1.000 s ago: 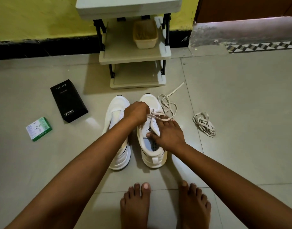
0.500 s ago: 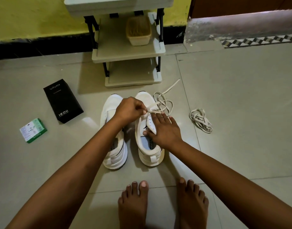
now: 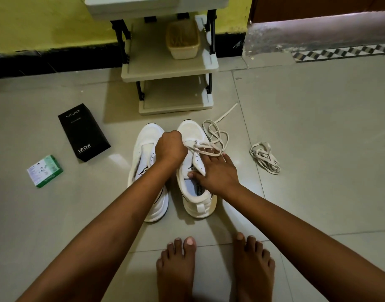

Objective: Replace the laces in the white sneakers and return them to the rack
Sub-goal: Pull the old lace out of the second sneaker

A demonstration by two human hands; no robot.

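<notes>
Two white sneakers stand side by side on the floor, toes toward the rack: the left sneaker (image 3: 146,149) without a lace and the right sneaker (image 3: 192,131). A cream lace (image 3: 215,136) runs through the right sneaker's lowest eyelets and loops on the floor beside it. My left hand (image 3: 169,147) pinches that lace over the right sneaker's front. My right hand (image 3: 215,171) lies flat on the right sneaker's tongue and side, fingers straight, thumb at the collar. A second bundled lace (image 3: 264,156) lies on the floor to the right.
A beige shoe rack (image 3: 169,66) stands against the yellow wall, with a small basket (image 3: 182,40) on its middle shelf. A black box (image 3: 83,131) and a green-and-white box (image 3: 44,171) lie on the floor at left. My bare feet (image 3: 215,269) are below the sneakers.
My left hand has stayed on the lace at the right sneaker's front. My right hand has flattened a little onto the tongue. The camera view has shifted slightly.
</notes>
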